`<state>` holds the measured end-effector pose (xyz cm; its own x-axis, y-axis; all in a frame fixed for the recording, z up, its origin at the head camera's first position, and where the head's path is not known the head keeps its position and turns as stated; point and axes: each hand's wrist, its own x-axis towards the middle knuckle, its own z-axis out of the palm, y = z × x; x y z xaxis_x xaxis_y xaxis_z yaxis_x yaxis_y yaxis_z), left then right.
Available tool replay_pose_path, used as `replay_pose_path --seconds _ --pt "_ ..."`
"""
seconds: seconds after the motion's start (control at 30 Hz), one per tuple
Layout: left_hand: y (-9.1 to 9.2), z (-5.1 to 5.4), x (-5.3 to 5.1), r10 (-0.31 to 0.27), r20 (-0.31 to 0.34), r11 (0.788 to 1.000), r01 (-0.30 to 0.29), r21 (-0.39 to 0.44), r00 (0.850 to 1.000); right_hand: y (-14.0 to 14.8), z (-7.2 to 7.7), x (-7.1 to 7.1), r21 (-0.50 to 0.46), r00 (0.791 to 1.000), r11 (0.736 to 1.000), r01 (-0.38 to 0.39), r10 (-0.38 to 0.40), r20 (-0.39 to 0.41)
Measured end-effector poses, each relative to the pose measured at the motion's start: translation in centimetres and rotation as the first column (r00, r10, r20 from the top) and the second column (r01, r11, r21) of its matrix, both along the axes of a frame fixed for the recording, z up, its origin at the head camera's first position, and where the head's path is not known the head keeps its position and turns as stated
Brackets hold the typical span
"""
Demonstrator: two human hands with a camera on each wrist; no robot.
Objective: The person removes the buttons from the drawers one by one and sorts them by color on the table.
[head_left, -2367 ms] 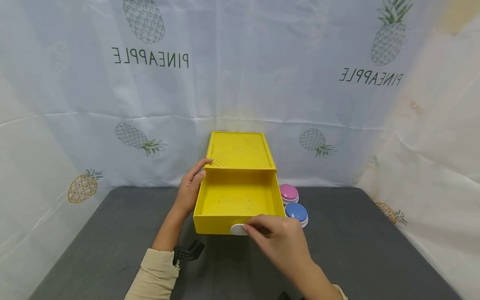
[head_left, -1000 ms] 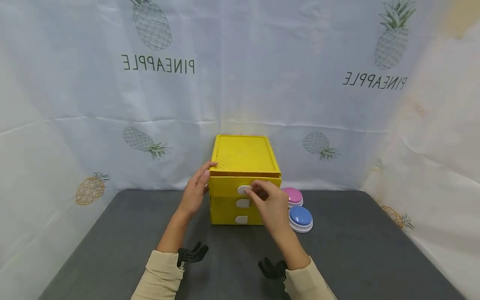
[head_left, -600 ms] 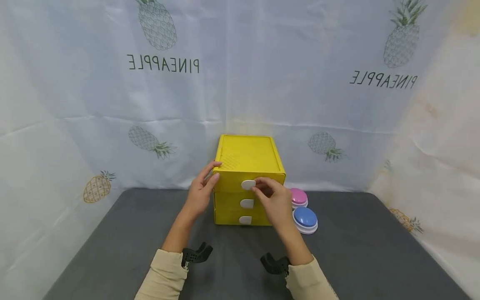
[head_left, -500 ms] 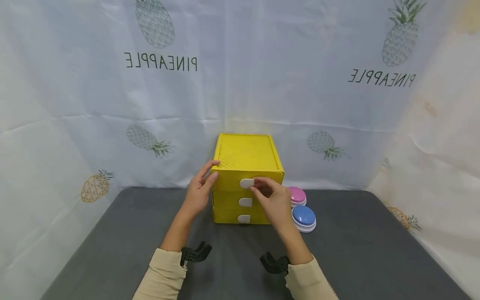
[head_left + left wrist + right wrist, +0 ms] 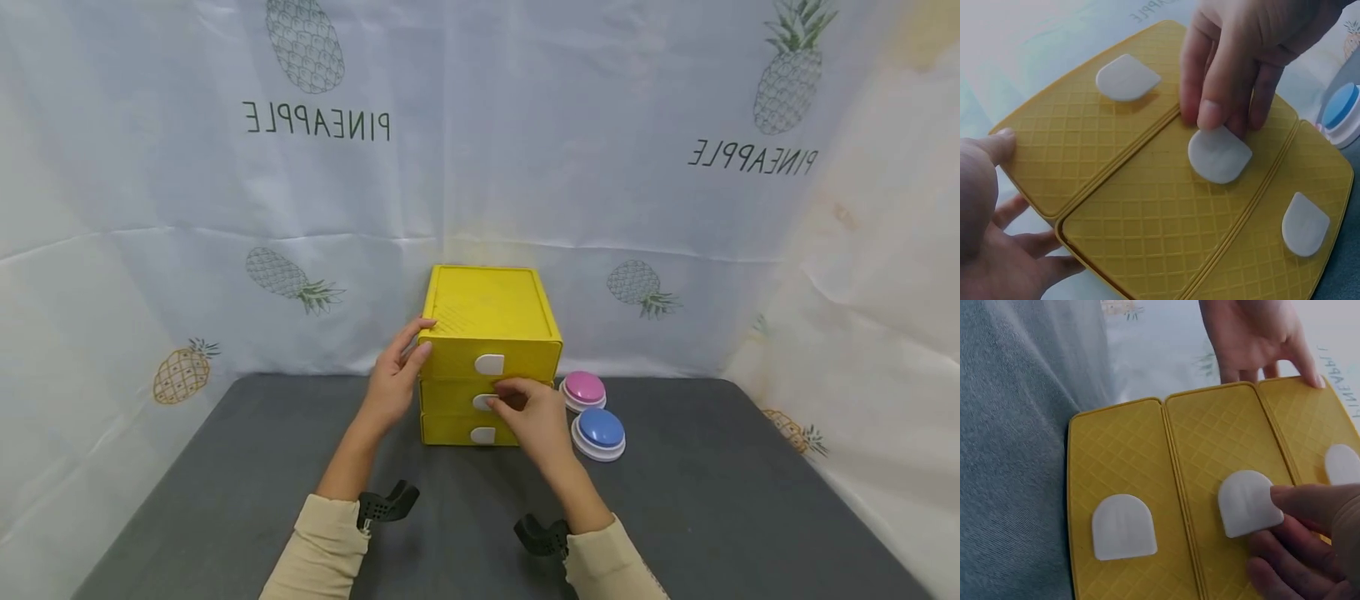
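A yellow cabinet with three drawers (image 5: 480, 358) stands on the table, its drawers pushed in. White tabs serve as handles. My left hand (image 5: 390, 392) holds the cabinet's upper left corner, thumb on the front edge, a finger on top and the others along the side. With thumb and fingers my right hand (image 5: 536, 417) pinches the middle drawer's handle (image 5: 1219, 156); in the right wrist view the thumb lies on the handle's edge, fingers behind it. The upper handle (image 5: 490, 364) and lower handle (image 5: 1124, 526) are untouched.
Right of the cabinet sit a pink push button (image 5: 584, 387) and a blue push button (image 5: 601, 427), both on white bases. The dark table (image 5: 712, 500) runs up to a pineapple-print curtain (image 5: 525, 167) behind the cabinet.
The top drawer, pulled far out at first, slid in until flush. My right hand then left its handle and moved down to the middle one. My left hand kept its place.
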<state>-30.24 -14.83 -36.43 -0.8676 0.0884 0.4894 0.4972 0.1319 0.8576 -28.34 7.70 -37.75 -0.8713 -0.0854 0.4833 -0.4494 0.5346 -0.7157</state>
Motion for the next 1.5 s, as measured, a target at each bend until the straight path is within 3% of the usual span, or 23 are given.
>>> replay_pose_path --seconds 0.17,0.3,1.07,1.5 --pt "0.1 0.1 0.0 -0.001 -0.007 1.0 0.001 0.011 1.0 -0.3 -0.4 0.0 0.024 0.996 0.999 0.031 -0.029 -0.08" --pt "0.3 0.1 -0.2 -0.001 -0.01 1.0 0.001 0.003 1.0 -0.1 -0.5 0.6 0.035 0.994 0.998 0.053 -0.05 -0.099" --pt "0.7 0.2 -0.4 0.02 -0.001 1.0 -0.02 0.004 1.0 -0.1 -1.3 6.7 0.083 0.985 0.991 0.105 -0.092 -0.149" --pt "0.4 0.1 -0.2 0.013 -0.001 1.0 -0.013 0.024 1.0 0.0 -2.1 9.7 0.113 0.964 0.988 0.109 -0.077 -0.253"
